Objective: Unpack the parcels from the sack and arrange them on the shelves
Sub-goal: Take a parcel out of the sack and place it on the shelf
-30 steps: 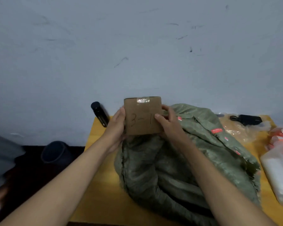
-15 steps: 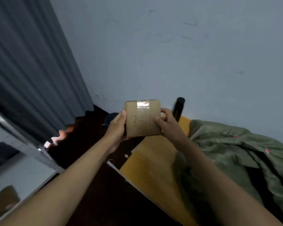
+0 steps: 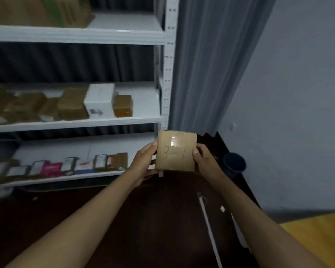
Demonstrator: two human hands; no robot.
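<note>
I hold a small brown cardboard parcel (image 3: 176, 151) marked "3-1", taped across its top, upright in front of me. My left hand (image 3: 145, 163) grips its left edge and my right hand (image 3: 203, 161) grips its right edge, thumbs on the front face. Just left of it stands a white metal shelf unit (image 3: 166, 74). Its middle shelf (image 3: 139, 118) carries brown parcels and a white box (image 3: 99, 101). The lower shelf (image 3: 104, 146) holds a row of small parcels (image 3: 66, 166) along its front. The sack is out of view.
A grey curtain (image 3: 205, 64) hangs right of the shelf unit, beside a pale wall. A dark bucket (image 3: 234, 163) stands on the dark floor by the wall. A white cable (image 3: 209, 227) runs across the floor. The yellow table's corner (image 3: 317, 235) shows at bottom right.
My view has swung left from the table and sack to the shelf unit. Both hands keep the same hold on the parcel, carried along in front of me.
</note>
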